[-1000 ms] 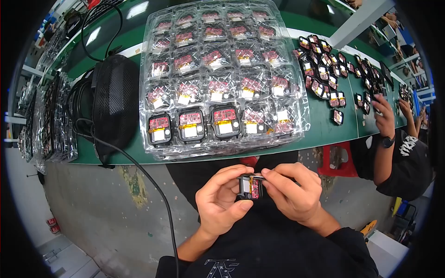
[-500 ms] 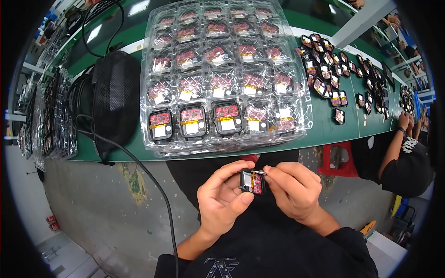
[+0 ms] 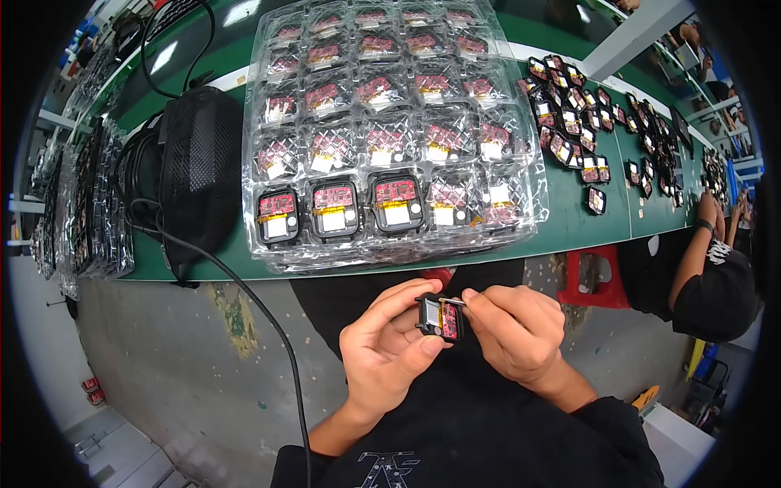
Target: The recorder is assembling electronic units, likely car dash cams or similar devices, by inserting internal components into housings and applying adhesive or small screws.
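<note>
My left hand (image 3: 378, 350) grips a small black watch case (image 3: 442, 319) by its edges, thumb below and fingers behind. The case faces up, showing a red circuit board, a pale grey block and a strip of yellow tape. My right hand (image 3: 521, 335) pinches a thin silvery tool (image 3: 452, 301), whose tip lies at the upper edge of the case; its full shape is hidden by my fingers. Beyond my hands, clear plastic trays (image 3: 325, 259) are stacked on the bench, with similar cases in rows. Three cases (image 3: 332, 210) in the front row sit uncovered.
A black mesh pouch (image 3: 199, 171) stands left of the trays, and a black cable (image 3: 272, 317) hangs over the bench edge. Stacked trays (image 3: 89, 211) fill the far left. Loose watch cases (image 3: 571, 122) lie on the right. A co-worker (image 3: 716, 289) sits beside a red stool (image 3: 590, 281).
My left hand and the watch case have shifted very slightly left and up. The tool stays at the case's upper edge in my right hand.
</note>
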Demonstrator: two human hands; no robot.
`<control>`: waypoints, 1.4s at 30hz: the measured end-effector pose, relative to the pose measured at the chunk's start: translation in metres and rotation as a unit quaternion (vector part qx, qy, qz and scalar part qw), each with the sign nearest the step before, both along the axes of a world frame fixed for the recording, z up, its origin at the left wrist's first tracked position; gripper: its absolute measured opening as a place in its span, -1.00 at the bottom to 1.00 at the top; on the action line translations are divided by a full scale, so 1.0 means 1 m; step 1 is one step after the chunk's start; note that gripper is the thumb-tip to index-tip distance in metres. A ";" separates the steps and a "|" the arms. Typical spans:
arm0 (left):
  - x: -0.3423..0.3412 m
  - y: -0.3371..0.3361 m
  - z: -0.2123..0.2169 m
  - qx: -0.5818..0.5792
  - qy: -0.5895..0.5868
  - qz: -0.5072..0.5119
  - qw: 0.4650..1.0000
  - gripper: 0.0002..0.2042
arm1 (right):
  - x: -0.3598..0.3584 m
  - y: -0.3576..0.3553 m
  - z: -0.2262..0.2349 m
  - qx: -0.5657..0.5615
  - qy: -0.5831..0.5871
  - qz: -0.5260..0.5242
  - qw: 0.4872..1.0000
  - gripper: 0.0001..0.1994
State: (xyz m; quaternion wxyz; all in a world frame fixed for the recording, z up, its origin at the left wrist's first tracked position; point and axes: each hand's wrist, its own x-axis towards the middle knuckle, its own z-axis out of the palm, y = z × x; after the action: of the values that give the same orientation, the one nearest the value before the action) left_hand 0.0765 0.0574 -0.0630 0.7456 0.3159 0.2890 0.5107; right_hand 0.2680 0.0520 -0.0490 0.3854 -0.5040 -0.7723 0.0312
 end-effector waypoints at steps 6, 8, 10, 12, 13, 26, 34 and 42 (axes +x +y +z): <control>0.001 0.001 -0.003 0.060 0.054 0.018 0.997 -0.50 | 0.004 0.000 0.002 -0.013 -0.023 0.021 0.999 -0.74; 0.001 0.001 -0.003 0.060 0.054 0.021 0.996 -0.49 | 0.004 0.002 0.003 -0.011 -0.021 0.027 0.999 -0.74; -0.001 0.000 -0.001 0.065 0.058 0.019 0.996 -0.49 | 0.004 0.003 0.003 -0.009 -0.018 0.035 0.999 -0.74; -0.001 0.000 -0.002 0.070 0.058 0.012 0.996 -0.49 | 0.006 0.002 -0.001 -0.002 0.000 0.038 0.999 -0.74; 0.000 0.002 -0.002 0.068 0.055 0.008 0.996 -0.49 | 0.006 0.001 -0.001 -0.002 -0.001 0.037 0.999 -0.74; 0.005 -0.001 -0.004 0.044 0.032 0.023 0.998 -0.51 | 0.003 -0.002 -0.003 -0.012 0.030 0.020 0.999 -0.73; 0.004 -0.002 -0.005 0.052 0.047 0.022 0.997 -0.50 | 0.004 -0.003 -0.001 -0.014 0.018 0.009 1.000 -0.76; 0.000 0.000 -0.002 0.088 0.080 -0.004 0.993 -0.47 | 0.005 -0.004 0.002 -0.022 -0.015 0.018 0.999 -0.78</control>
State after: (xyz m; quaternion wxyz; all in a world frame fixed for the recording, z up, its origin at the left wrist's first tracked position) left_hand 0.0765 0.0570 -0.0653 0.6910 0.4215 0.3005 0.5046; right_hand 0.2732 0.0483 -0.0473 0.3622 -0.4985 -0.7861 0.0476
